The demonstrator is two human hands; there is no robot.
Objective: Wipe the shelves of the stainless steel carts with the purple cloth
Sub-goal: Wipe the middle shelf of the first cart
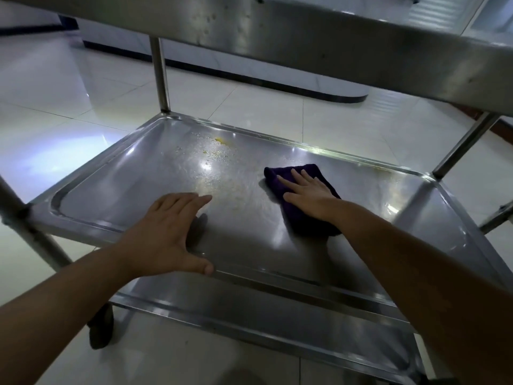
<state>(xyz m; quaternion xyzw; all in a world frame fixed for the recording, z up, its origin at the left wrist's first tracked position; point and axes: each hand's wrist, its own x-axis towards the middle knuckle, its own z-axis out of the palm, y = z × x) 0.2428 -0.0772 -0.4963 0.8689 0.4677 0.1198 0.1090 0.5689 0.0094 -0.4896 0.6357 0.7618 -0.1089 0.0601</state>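
I look down at the middle shelf [116, 173] of a stainless steel cart. A folded purple cloth [302, 218] lies on the shelf's right half. My right hand [308, 193] presses flat on the cloth with its fingers straight. My left hand [169, 234] rests flat on the shelf near its front rim, thumb on the rim, holding nothing. Yellowish crumbs and a yellow smear [220, 140] lie on the far middle of the shelf, left of the cloth.
The cart's upper shelf [333, 48] overhangs close above. Upright posts [160, 73] stand at the corners, and a lower shelf [249, 323] lies below. A black caster [101, 329] sits on the glossy tiled floor. A dark-based counter [305, 87] runs behind.
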